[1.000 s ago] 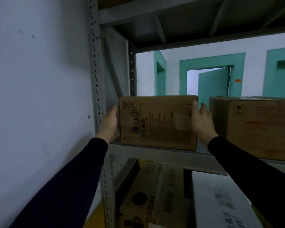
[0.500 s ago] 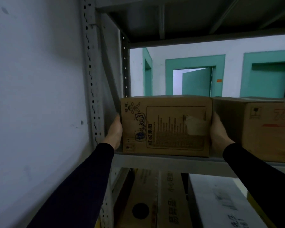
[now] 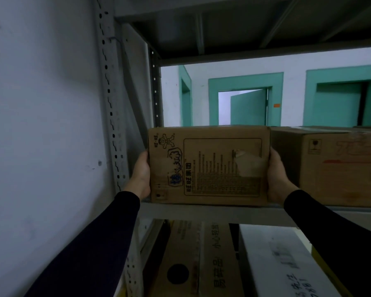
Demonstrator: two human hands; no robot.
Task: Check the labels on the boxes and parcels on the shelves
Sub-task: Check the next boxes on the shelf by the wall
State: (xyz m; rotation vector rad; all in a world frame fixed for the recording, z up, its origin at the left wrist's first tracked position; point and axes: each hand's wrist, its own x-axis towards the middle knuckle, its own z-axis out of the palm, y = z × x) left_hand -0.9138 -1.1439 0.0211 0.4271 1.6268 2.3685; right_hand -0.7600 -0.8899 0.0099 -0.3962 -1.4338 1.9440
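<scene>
Both hands clamping box [image 3: 208,166] sideways: left hand [image 3: 140,174] pressing left face, right hand [image 3: 275,174] right face; fingers hidden, curl unclear. Box sitting at shelf [image 3: 223,213] front edge, beside neighbour carton [image 3: 338,166]. Keeping pressure even, printed face toward camera, reading label; print probably too blurred.

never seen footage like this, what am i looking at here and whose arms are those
There is no machine here. The picture comes from a wide-angle camera worn on a person's head, looking forward at their own arms in dark sleeves. The left hand and right hand press against the two sides of a brown printed cardboard box, which sits at the front edge of a grey metal shelf. Right beside it stands a larger brown box. On the level below are another brown box and a white box with handwriting. Behind the rack you see a white wall with green door frames.
</scene>
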